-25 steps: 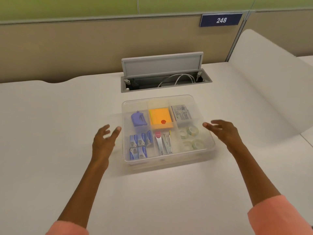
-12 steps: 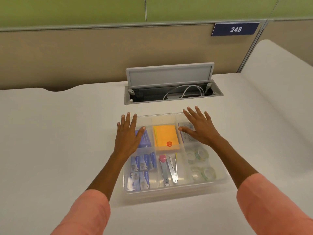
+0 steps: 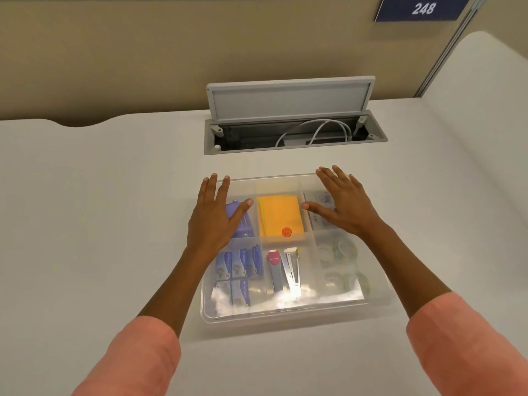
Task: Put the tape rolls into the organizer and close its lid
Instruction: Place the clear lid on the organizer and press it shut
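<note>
Pressing flat, fingers spread toward twelve o'clock, left hand (image 3: 212, 221) and right hand (image 3: 344, 205) cover the clear rectangular plastic organizer (image 3: 288, 314), long axis nine-to-three; translucent tape rolls (image 3: 344, 250) at four o'clock.

Clear organizer (image 3: 288, 315) on the desk, lid (image 3: 278, 181) down, tape rolls (image 3: 344, 265) in its near-right compartment

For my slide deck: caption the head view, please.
Both hands, left and right, press flat on the clear organizer's lid, tape rolls inside.
</note>
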Action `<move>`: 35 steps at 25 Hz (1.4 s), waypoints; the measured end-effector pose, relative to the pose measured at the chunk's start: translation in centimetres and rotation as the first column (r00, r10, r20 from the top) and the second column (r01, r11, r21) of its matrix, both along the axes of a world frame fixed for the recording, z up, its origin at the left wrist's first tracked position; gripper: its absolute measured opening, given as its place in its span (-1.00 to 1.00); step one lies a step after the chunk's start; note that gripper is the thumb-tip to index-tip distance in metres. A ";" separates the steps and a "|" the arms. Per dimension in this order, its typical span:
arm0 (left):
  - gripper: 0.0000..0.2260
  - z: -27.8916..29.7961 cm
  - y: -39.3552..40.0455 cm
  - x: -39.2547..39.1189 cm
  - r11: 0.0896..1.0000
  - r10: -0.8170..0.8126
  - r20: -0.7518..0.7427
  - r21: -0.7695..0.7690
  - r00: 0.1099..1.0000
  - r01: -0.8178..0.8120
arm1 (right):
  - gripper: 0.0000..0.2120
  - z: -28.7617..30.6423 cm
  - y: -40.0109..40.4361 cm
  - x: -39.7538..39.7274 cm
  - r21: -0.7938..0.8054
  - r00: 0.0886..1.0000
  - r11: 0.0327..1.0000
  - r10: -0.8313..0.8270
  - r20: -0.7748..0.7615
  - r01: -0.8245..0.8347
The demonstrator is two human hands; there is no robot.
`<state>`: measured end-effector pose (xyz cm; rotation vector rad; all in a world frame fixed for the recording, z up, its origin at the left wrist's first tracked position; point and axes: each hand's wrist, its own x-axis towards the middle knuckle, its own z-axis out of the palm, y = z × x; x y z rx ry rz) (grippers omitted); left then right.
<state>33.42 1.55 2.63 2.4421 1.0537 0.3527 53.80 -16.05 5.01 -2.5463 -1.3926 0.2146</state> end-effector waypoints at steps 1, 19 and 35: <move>-0.28 0.0 0.0 -0.1 1.000 0.007 0.010 -0.006 1.000 -0.007 | 0.14 0.0 0.0 -0.1 -0.004 1.000 1.000 0.000 0.014 0.000; -0.08 1.1 -11.1 -7.5 0.998 0.036 -0.077 0.061 0.996 -0.032 | -0.09 -0.6 -7.1 -12.9 -0.082 0.997 0.996 0.046 0.069 -0.040; 0.10 1.9 -11.2 -7.5 0.997 0.017 -0.086 0.078 0.996 -0.010 | -0.09 0.2 -7.5 -13.5 0.009 0.996 0.999 0.037 -0.081 -0.037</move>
